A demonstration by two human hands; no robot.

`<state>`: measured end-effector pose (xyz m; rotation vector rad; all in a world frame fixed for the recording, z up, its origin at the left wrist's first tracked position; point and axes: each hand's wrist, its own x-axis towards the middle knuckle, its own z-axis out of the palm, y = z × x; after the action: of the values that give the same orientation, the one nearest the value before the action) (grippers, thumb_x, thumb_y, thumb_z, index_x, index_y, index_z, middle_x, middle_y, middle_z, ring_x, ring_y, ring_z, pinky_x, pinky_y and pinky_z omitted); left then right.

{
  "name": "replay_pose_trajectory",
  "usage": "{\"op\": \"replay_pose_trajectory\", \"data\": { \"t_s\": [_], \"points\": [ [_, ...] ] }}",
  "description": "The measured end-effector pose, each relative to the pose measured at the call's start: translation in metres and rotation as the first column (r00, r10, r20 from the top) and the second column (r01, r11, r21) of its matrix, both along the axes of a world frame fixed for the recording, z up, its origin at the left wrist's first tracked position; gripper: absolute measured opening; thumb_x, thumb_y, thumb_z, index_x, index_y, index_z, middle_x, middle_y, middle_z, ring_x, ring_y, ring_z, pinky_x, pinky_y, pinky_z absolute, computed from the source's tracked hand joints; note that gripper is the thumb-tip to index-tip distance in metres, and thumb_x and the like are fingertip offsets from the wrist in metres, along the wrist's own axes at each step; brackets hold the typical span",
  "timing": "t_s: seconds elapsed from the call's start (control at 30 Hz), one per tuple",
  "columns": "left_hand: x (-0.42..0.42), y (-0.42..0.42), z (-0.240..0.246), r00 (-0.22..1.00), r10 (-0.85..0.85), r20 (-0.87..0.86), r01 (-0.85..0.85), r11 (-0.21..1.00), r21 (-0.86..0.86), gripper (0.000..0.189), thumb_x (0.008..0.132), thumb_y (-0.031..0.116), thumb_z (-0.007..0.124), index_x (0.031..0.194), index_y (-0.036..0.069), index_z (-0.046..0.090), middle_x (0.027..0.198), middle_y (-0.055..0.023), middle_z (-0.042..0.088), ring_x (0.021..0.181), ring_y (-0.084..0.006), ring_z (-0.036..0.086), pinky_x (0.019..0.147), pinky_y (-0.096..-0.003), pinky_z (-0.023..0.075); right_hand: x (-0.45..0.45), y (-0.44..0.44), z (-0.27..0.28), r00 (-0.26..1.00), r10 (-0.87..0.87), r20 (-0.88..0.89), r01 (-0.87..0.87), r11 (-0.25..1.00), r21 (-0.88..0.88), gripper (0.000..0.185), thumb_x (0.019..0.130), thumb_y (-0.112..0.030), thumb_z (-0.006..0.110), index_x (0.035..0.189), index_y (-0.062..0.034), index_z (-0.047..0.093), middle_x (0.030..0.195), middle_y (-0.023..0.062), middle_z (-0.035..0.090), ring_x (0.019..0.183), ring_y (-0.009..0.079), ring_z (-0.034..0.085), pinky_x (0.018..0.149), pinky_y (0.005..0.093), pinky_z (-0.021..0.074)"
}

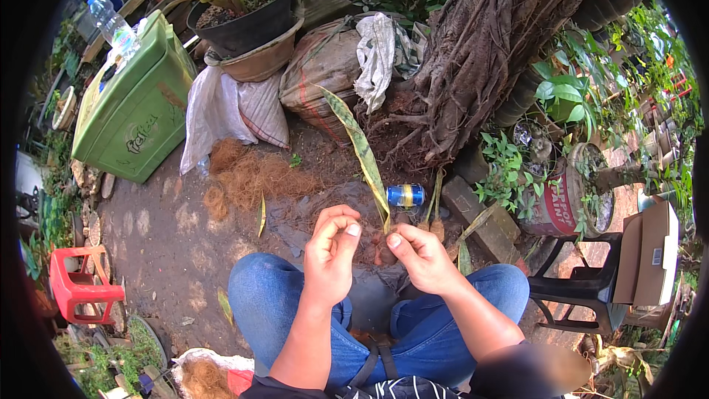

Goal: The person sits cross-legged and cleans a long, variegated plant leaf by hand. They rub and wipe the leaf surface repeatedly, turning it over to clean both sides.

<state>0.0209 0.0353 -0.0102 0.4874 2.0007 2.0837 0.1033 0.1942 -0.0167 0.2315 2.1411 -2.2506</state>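
A long variegated snake plant leaf [363, 155] stands tilted in front of me, its base between my hands. My right hand [424, 257] pinches the base of this leaf between thumb and fingers. My left hand [335, 241] is raised beside it with the fingers curled and the thumb near the fingertips; whether it holds a thin strand cannot be told. A blue drink can [406, 195] lies just behind my right hand. Brown coir fibre [260, 174] is spread on the ground, with a small leaf piece [262, 215] nearby. More snake plant cuttings [436, 205] lie right of the can.
A green bin [130, 105] stands at the left, a red plastic stool [86, 285] below it. Filled sacks [321, 66] and a thick tree trunk [471, 61] are behind. Bricks [482, 221], a paint bucket [570, 194] and a black stool [581, 277] bearing a cardboard box [648, 255] lie right.
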Motion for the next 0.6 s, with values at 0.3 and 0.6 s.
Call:
{"op": "replay_pose_trajectory", "data": {
  "t_s": [0.3,0.6],
  "points": [
    [-0.006,-0.002,0.003,0.961,0.271,0.05,-0.276,0.951,0.141,0.033,0.096,0.004,0.057,0.128,-0.002,0.056,0.125,-0.0063,0.056,0.095,-0.011,0.057,0.083,-0.0256,0.0478,0.0,0.0,-0.003,1.0,-0.01,0.005,0.01,0.998,-0.065,0.037,0.106,-0.03,0.046,0.112,0.0039,0.061,0.09,0.0062,0.067,0.083,0.0121,0.062,0.076,0.0286,0.0495],
    [0.001,-0.003,0.005,0.983,-0.171,0.061,0.174,0.983,-0.06,0.034,0.092,0.018,0.071,0.119,-0.001,0.067,0.124,-0.0083,0.056,0.114,-0.0171,0.055,0.089,-0.0306,0.0461,0.002,0.001,-0.005,1.0,0.012,0.027,-0.01,0.998,-0.057,0.034,0.105,-0.032,0.049,0.106,-0.0006,0.063,0.089,0.002,0.064,0.087,0.0087,0.055,0.081,0.0279,0.0466]
  ]
}}
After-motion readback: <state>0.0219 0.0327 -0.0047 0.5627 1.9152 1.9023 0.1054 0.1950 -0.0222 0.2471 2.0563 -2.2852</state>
